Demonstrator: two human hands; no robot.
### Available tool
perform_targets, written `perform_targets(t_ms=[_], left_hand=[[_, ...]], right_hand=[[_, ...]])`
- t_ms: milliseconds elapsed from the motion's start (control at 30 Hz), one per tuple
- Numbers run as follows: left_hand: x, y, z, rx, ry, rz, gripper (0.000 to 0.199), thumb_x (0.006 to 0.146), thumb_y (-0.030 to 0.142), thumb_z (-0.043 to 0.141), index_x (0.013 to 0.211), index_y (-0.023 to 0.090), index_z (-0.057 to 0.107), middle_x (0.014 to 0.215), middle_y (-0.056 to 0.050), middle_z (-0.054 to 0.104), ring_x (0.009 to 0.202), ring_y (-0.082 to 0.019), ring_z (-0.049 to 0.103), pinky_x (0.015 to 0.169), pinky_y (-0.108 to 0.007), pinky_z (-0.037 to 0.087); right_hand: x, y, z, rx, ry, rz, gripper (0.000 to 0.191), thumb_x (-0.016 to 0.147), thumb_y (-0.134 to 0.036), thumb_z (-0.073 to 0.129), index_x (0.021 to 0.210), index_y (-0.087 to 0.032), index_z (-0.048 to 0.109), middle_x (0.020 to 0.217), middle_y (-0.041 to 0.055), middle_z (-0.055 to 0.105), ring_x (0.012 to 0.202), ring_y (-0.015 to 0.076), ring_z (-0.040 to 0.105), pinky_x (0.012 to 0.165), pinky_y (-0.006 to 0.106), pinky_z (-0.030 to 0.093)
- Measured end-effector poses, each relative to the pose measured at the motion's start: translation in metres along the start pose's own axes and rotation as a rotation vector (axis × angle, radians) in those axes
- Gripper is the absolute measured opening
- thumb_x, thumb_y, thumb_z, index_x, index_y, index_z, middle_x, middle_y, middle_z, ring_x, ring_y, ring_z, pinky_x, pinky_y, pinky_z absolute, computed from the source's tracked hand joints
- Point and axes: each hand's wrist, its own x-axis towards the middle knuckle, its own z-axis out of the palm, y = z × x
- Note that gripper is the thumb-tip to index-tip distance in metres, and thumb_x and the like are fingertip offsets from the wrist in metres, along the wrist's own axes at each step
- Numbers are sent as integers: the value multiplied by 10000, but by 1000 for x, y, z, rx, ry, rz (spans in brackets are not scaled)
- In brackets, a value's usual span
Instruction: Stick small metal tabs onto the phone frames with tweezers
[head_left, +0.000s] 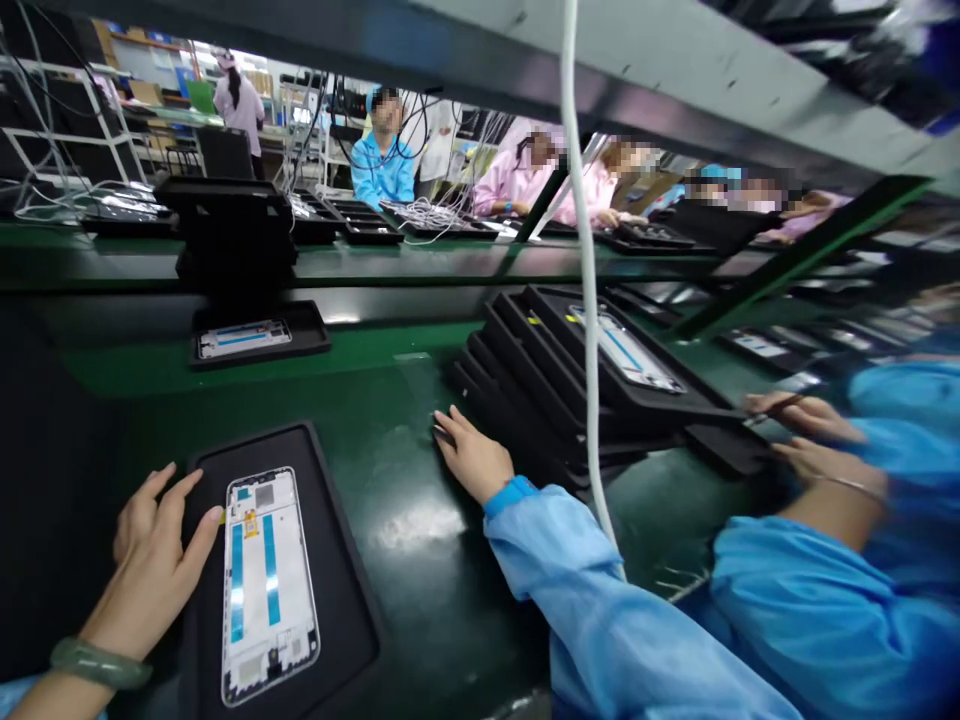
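A phone frame (292,600) with two blue strips and a small orange flex piece lies in a black tray (341,560) on the green bench. My left hand (154,545) is open at the tray's left side, fingers spread, the thumb reaching close to the frame's edge. Beyond the tray to the right, my right hand (476,462) hovers over or rests on the bench, beside a stack of black trays (517,390). Its fingers are loosely bent and look apart; a small dark spot at the fingertips cannot be made out.
A second phone frame (630,350) lies in the top tray of the stack. Another tray (311,330) with a frame sits farther back. A white cable (589,300) hangs in front. At right, a co-worker's hands (832,470) are near the stack. More people sit across the bench.
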Motion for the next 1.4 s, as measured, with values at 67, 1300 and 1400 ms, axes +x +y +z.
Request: perform_targets(t_ms=[67,1300,1400], left_hand=[[0,0,3,-4,11,-8,512,837,479,343,1227,159,432,1325,-168,335,1286,-327,280,1012,-538,288],[20,9,23,-426,265,-134,433,880,338,349,1267,147,384,1258,-141,457,1220,-226,407,1025,-467,354],[15,16,17,-455,246,-107,414,888,331,345,1263,163,395,1260,-130,459,1222,-215,408,1034,-467,347]], right_hand=[[16,13,0,-10,0,18,402,925,-352,307,1290,-295,464,1386,-12,416,1050,212,602,852,353,517],[76,-413,-353,73,913,-1158,280,938,-88,337,1194,-86,448,1352,47,417,996,113,568,786,252,438],[72,-390,-346,103,978,-1230,280,936,-105,369,1197,-122,470,1255,18,509,1031,123,549,799,233,428]])
